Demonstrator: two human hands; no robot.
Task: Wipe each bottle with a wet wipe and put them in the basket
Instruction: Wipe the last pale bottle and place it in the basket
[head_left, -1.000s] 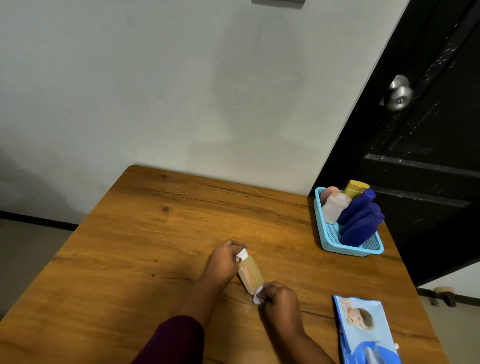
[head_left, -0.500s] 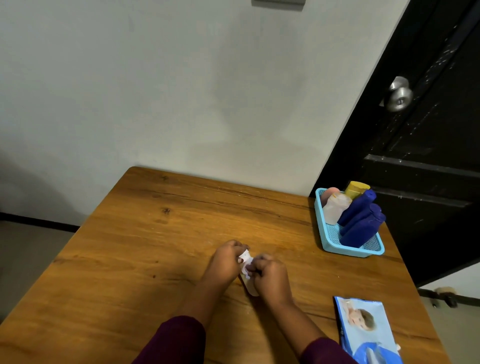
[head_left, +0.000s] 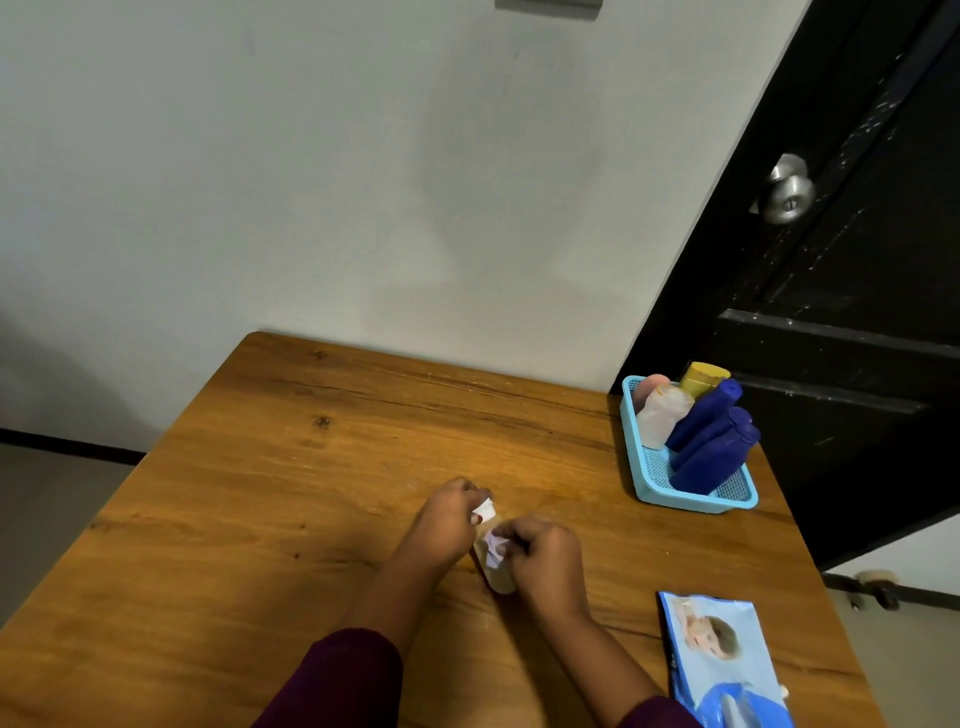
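From the head camera: left hand (head_left: 447, 525) curled round the white-capped end of a small tan plastic bottle (head_left: 496, 574); right hand (head_left: 545, 556) pinching a crumpled white wet wipe (head_left: 493, 545) against its middle. Held lengthwise low on the brown wooden table (head_left: 311, 493), well left of the light-blue plastic mesh basket (head_left: 691, 501). Leaning inside that basket: dark-blue bottles (head_left: 711, 447), a pale pink one, a yellow-capped one. Near the basket, toward the person: a flat blue wet-wipe pack (head_left: 722, 660).

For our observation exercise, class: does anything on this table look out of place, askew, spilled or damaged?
Nothing looks spilled or damaged. Only the blue bottles look askew: they lie tilted rather than upright in the basket, which sits close to the right edge of the table.
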